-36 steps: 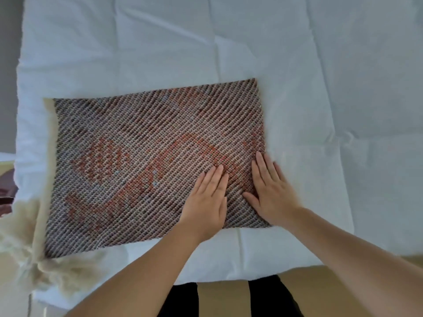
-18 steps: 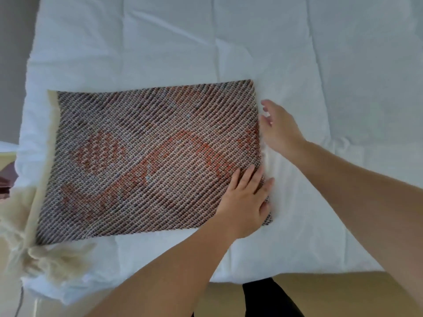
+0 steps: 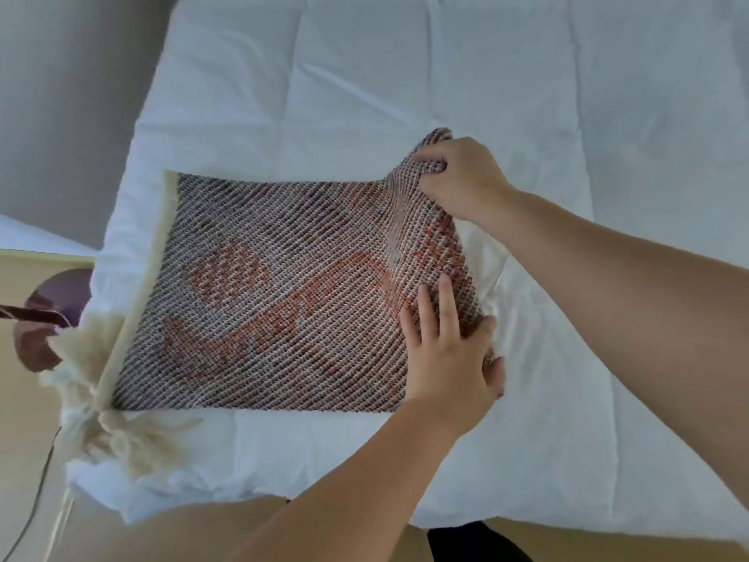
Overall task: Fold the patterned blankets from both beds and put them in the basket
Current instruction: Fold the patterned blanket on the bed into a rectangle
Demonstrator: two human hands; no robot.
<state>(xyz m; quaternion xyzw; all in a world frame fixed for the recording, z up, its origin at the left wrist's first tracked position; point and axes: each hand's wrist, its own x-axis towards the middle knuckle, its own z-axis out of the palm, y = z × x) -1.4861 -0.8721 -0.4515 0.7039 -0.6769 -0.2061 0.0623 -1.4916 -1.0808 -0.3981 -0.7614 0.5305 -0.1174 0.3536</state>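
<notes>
Bed (image 3: 547, 460): white duvet, creased.
Patterned blanket (image 3: 283, 285): folded rectangle lying on bed, cream fringe (image 3: 117, 436) at left end.
Left hand (image 3: 450, 358): fingers flat, pressing near right corner.
Right hand (image 3: 462, 180): clamped on far right corner, corner lifted off bed.

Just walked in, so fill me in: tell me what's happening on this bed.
A person is folding a patterned blanket on the white bed. The right hand grips its far right corner and holds it raised off the bed. The left hand lies flat on the near right corner, thumb at the edge. The rest lies flat.
</notes>
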